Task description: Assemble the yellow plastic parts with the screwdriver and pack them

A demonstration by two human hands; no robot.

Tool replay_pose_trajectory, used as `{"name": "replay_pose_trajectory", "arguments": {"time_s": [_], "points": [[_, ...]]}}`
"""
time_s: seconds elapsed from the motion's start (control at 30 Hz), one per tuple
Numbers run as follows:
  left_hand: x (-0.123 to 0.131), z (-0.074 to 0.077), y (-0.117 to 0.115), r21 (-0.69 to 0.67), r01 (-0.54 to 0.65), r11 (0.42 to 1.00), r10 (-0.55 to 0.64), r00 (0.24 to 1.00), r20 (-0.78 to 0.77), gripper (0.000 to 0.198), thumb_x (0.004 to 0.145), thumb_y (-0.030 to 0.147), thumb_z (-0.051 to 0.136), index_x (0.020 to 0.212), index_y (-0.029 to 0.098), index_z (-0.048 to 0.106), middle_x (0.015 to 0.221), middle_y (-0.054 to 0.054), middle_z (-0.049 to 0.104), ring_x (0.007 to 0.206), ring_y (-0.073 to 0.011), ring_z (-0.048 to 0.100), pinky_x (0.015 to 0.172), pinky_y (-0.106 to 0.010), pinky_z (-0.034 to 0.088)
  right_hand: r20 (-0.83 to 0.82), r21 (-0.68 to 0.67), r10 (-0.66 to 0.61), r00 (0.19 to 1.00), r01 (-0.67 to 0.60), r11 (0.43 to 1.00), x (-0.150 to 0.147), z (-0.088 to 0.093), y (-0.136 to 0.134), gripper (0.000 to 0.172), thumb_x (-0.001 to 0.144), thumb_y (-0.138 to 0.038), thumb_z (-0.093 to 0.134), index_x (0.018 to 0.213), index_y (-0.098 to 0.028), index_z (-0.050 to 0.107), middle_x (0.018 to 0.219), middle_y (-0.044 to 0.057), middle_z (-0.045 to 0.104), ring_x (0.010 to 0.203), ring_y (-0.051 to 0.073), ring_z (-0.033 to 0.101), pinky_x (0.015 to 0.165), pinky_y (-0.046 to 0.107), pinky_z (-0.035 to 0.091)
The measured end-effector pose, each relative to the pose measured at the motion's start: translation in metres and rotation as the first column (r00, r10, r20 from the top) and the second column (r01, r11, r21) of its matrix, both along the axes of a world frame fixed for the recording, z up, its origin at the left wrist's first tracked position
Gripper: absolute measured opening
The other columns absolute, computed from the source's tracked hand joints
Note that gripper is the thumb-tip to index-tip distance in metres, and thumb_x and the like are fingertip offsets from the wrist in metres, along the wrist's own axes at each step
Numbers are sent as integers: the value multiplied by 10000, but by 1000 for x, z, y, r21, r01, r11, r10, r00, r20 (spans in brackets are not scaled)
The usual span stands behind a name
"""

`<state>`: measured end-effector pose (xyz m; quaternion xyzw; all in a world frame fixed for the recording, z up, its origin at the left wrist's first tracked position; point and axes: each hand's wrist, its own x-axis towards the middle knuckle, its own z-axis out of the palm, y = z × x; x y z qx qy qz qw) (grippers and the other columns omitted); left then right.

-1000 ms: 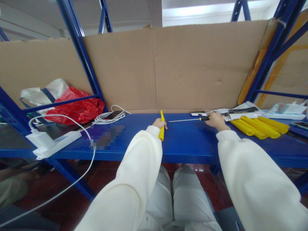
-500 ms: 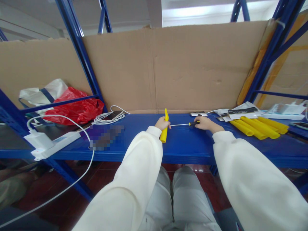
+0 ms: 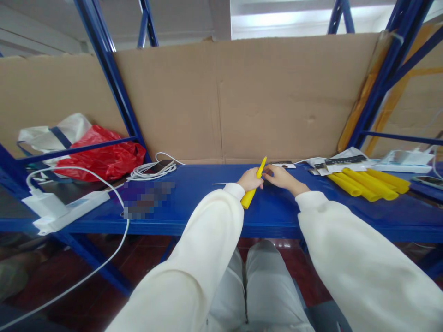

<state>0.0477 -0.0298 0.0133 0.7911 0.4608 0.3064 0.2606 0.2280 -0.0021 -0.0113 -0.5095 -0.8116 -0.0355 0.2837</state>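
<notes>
My left hand (image 3: 249, 180) is closed round a yellow tube (image 3: 254, 190) that tilts up to the right over the blue shelf (image 3: 207, 203). My right hand (image 3: 281, 177) is closed on the dark handle of a thin screwdriver (image 3: 221, 183). The metal shaft pokes out to the left of my left hand; the handle is mostly hidden by my fingers. Both hands sit close together at the middle of the shelf.
Several yellow tubes (image 3: 367, 183) lie at the right beside packets (image 3: 342, 161) and a phone (image 3: 427, 181). At the left are coiled white cable with a phone (image 3: 155, 168), a white power strip (image 3: 58, 210), a red bag (image 3: 100, 159). Cardboard (image 3: 224, 97) backs the shelf.
My right hand moved left with the screwdriver until it met my left hand. The shaft now sticks out left of the yellow tube, which has tilted to the right.
</notes>
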Motion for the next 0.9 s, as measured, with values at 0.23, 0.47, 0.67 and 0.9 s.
{"name": "replay_pose_trajectory", "arguments": {"time_s": [0.23, 0.47, 0.67, 0.9], "points": [[3, 1, -2, 38, 28, 999, -26, 998, -54, 454, 694, -10, 696, 1128, 113, 747, 778, -2, 729, 793, -203, 703, 764, -292, 582, -32, 61, 21, 999, -19, 998, 2, 2, 0, 191, 972, -159, 570, 1044, -161, 746, 1042, 144, 810, 915, 248, 759, 846, 330, 574], [4, 2, -3, 40, 9, 999, -8, 999, -31, 500, 662, -10, 734, 1140, 138, 756, 836, -5, 729, 814, -205, 689, 780, -292, 582, 16, 28, -32, 999, 32, 999, -1, 10, -11, 264, 962, -130, 527, 1070, -153, 766, 1065, 150, 813, 974, 258, 757, 885, 320, 556], [6, 2, -3, 6, 26, 1000, -26, 999, -25, 494, 667, -32, 697, 1132, 124, 758, 796, -1, 727, 760, -193, 677, 758, -281, 566, 49, 26, -34, 998, 33, 999, 0, 12, -13, 282, 946, -129, 513, 1046, -155, 775, 1039, 148, 815, 930, 255, 751, 850, 313, 544], [-2, -1, 1, -82, -71, 994, 77, 994, 74, 301, 695, -41, 675, 950, 110, 730, 640, 9, 671, 678, -183, 651, 667, -254, 504, 59, 17, -131, 990, 130, 991, 12, 15, -10, 283, 958, -165, 520, 1047, -157, 789, 1012, 140, 816, 933, 248, 751, 879, 317, 544]]}}
